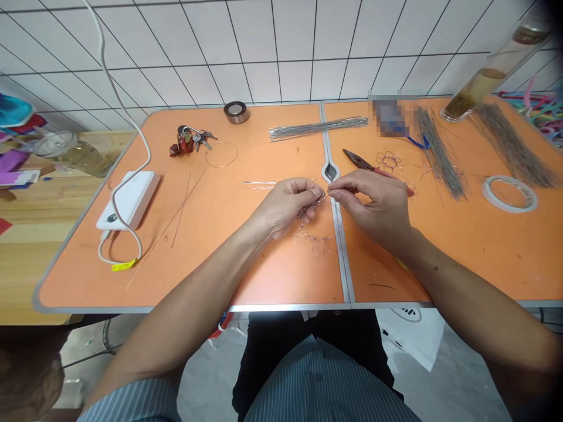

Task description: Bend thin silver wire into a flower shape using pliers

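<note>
My left hand (292,205) pinches a ring of thin copper-coloured wire (317,238), whose lower edge carries small petal-like loops. Close beside it, my right hand (373,202) is closed, thumb against forefinger, on a fine wire end at the ring's upper side. Both hands are above the middle of the orange table, near its metal seam. Partly hidden behind my right hand lie pliers (358,159) with dark jaws and red handles. A second flower-shaped wire piece (389,159) rests past them.
Bundles of straight wire (319,128) lie at the back and right. A tape roll (236,112), keys (200,138), a white power bank (128,200) with cable, a white ring of tape (510,194) and a tall glass jar (479,91) surround the work. Loose wires (176,214) lie left.
</note>
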Demonstrator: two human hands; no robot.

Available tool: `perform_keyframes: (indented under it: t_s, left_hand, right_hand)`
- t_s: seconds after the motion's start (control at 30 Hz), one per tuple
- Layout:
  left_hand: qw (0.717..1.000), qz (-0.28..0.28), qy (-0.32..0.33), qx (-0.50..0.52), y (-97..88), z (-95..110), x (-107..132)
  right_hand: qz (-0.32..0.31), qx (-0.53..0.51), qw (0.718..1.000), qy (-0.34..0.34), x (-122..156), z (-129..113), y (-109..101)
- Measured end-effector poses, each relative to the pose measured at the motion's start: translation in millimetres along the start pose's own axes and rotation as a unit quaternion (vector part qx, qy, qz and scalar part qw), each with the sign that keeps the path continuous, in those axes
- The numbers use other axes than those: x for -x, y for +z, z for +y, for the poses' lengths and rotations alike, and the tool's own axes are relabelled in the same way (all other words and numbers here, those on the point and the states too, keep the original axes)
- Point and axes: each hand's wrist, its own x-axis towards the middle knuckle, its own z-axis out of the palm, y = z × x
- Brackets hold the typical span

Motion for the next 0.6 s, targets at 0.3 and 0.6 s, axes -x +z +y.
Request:
perform_keyframes:
  t_s: [0.3,0.6]
  left_hand:
    - [1.0,0.007,0.004,0.005,2.4,2.9,1.7]
    - [1.0,0.004,0.012,-0.022,3.2,-0.1,2.2]
  right_hand:
    - [0.028,0.026,0.997,-0.063,-2.0,0.1,2.3]
    - [0.039,0.07,0.989,-0.126,-1.4,1.5,4.8]
